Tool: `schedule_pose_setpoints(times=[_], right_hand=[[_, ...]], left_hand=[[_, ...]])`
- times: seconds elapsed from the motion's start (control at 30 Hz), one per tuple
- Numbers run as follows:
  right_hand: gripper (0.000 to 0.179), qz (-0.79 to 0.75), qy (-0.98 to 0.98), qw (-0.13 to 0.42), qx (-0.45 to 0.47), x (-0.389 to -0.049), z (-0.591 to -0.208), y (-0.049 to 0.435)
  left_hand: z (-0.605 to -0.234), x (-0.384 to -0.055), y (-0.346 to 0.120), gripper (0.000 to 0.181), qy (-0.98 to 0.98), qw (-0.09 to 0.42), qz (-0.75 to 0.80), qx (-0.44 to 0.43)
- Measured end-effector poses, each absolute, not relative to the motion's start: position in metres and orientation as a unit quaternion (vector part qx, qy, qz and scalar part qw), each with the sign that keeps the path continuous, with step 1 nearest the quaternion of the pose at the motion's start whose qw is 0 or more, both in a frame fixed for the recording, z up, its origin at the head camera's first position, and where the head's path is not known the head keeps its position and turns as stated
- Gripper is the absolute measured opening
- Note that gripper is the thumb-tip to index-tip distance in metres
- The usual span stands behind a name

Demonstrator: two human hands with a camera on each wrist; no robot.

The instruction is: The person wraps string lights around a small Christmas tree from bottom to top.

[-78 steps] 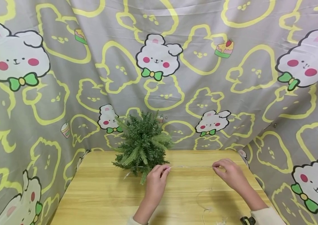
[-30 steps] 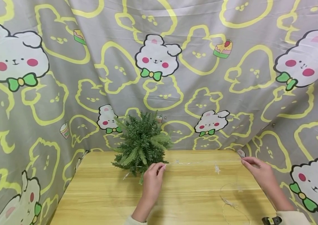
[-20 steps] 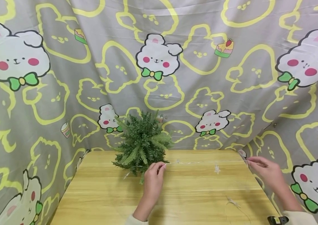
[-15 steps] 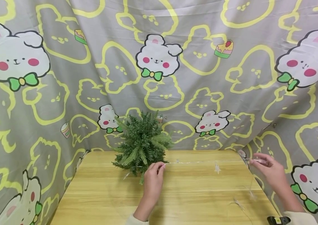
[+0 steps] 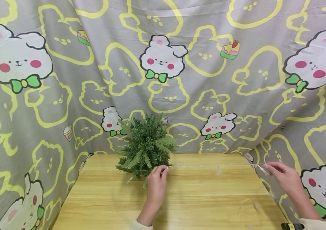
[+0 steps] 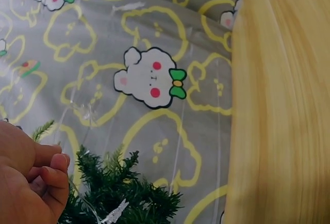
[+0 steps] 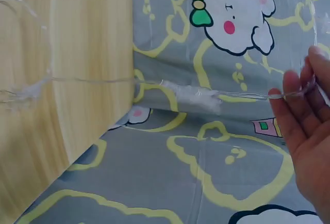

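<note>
A small green artificial tree (image 5: 147,143) stands at the back of the table, left of centre. My left hand (image 5: 156,185) is in front of it and pinches a thin clear string-light wire (image 5: 200,165) between thumb and fingertips. From there the wire runs nearly straight to my right hand (image 5: 286,179), whose fingertips hold it out past the table's right side. A clear star (image 5: 218,170) hangs from the stretch between the hands. Close to my right fingers is another clear ornament (image 7: 193,96) on the wire. A star (image 6: 116,212) also shows against the tree's branches.
Loose wire with a clear ornament (image 5: 255,207) trails over the right part of the wooden table (image 5: 116,204). A grey curtain (image 5: 209,19) with rabbit prints surrounds the table at the back and both sides. A dark band (image 5: 292,226) is on the right wrist.
My right hand has moved well to the right, drawing out a longer stretch of wire, and a hanging star has come into view. My left hand has stayed nearly in place by the tree.
</note>
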State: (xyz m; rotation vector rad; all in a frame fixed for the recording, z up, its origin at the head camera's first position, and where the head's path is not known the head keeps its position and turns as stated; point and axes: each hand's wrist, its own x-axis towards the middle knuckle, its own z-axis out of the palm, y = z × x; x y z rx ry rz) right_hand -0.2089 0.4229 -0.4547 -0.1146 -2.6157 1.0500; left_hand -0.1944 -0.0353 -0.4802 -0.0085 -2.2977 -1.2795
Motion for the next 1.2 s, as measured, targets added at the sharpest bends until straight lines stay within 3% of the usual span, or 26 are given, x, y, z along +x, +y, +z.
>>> schedule_pose_setpoints(times=[0.43,0.63,1.03,1.2], right_hand=[[0.033,0.519,-0.845,0.125,-0.041,-0.207,-0.433,0.373],[0.033,0.54,-0.834,0.114,0.003,-0.214,-0.419,0.336],[0.036,0.461,-0.879,0.108,0.062,-0.225,-0.405,0.278],[0.036,0.453,-0.882,0.105,0.074,-0.226,-0.394,0.268]], left_hand=[[-0.476,-0.202,-0.02,0.022,-0.869,0.221,-0.439,-0.054],[-0.45,-0.212,0.008,0.024,-0.863,0.178,-0.463,-0.099],[-0.388,-0.257,0.074,0.02,-0.888,0.111,-0.318,-0.313],[-0.379,-0.267,0.085,0.02,-0.889,0.084,-0.284,-0.349]])
